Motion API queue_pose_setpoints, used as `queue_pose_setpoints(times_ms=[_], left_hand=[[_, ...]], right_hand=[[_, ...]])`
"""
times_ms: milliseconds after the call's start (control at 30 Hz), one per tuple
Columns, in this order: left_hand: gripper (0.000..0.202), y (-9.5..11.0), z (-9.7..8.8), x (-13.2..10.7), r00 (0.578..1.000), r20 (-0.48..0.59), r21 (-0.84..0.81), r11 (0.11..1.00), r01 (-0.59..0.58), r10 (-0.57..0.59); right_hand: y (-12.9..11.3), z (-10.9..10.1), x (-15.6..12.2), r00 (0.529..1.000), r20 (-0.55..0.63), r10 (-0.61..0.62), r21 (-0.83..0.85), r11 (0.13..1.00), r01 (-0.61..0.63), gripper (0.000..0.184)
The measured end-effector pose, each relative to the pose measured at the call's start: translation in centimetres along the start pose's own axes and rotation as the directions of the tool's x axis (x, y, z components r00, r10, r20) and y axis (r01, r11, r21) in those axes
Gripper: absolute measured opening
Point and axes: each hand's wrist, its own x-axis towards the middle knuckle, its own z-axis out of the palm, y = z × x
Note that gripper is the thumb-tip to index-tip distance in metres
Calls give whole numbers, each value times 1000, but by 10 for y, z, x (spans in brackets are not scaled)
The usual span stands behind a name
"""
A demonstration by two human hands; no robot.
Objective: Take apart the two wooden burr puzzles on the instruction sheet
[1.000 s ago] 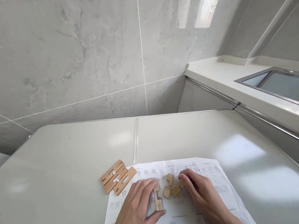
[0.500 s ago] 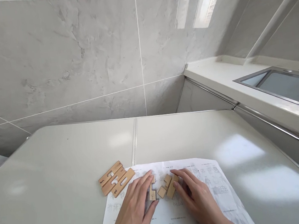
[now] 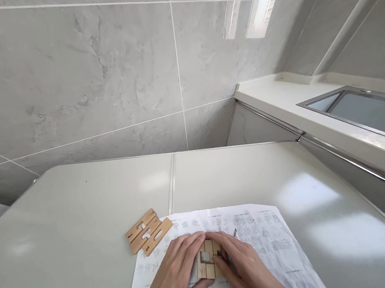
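Notched wooden puzzle blocks (image 3: 210, 270) lie pushed together on the printed sheet (image 3: 217, 219), with a square gap between them. Around their left side curls my left hand (image 3: 179, 266), thumb at the near edge and fingers along the far edge. My right hand (image 3: 237, 260) grips them from the right, its thumb pressing on the right-hand block. Both sets of fingertips nearly meet at the far end. Part of the blocks is hidden under the fingers. Up and to the left, flat slotted wooden plates (image 3: 149, 232) with numbers overlap the sheet's corner.
The pale table (image 3: 82, 210) has a seam running across it toward the grey tiled wall (image 3: 103, 80). To the right stands a white counter (image 3: 270, 94) with an inset sink (image 3: 364, 107).
My hands have come together and slid slightly nearer. The blocks, which lay apart between them, are now side by side in one group.
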Motion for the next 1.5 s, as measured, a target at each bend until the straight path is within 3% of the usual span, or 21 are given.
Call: queue_pose_setpoints(times_ms=[233, 433, 567, 733, 867, 1000, 1200, 1333, 1500], left_hand=[[118, 2, -3, 2, 999, 23, -10, 999, 42, -42], [114, -2, 1, 1, 995, 75, 53, 997, 60, -64], [115, 0, 2, 2, 996, 14, 58, 994, 92, -93], [103, 10, -3, 8, 996, 15, 16, 996, 86, -87], [96, 15, -5, 7, 998, -21, -6, 998, 55, -55], [97, 9, -7, -6, 990, -92, -13, 994, 108, -109], [79, -7, -25, -36, 915, -265, -12, 950, 313, -305], [67, -11, -43, -54, 855, -404, 2, 934, 357, -326], [74, -9, -55, -81, 782, -465, -10, 885, 465, -415]], right_hand=[[3, 2, -4, 996, 92, -12, 114, 993, 2, 62], [5, 5, -4, 998, 53, 13, 246, 969, -26, 55], [1, 5, -3, 1000, 16, 8, 329, 944, -13, 45], [-1, 4, -5, 993, 6, 116, 400, 910, -109, 38], [-1, 3, -5, 986, 24, 165, 392, 906, -161, 38], [-2, 3, -5, 980, 44, 192, 302, 933, -196, 35], [-2, 4, -8, 980, 21, 200, 297, 934, -197, 23], [0, 2, -9, 985, 10, 169, 355, 921, -162, 20], [12, -8, -6, 975, -99, 200, 420, 896, -141, 29]])
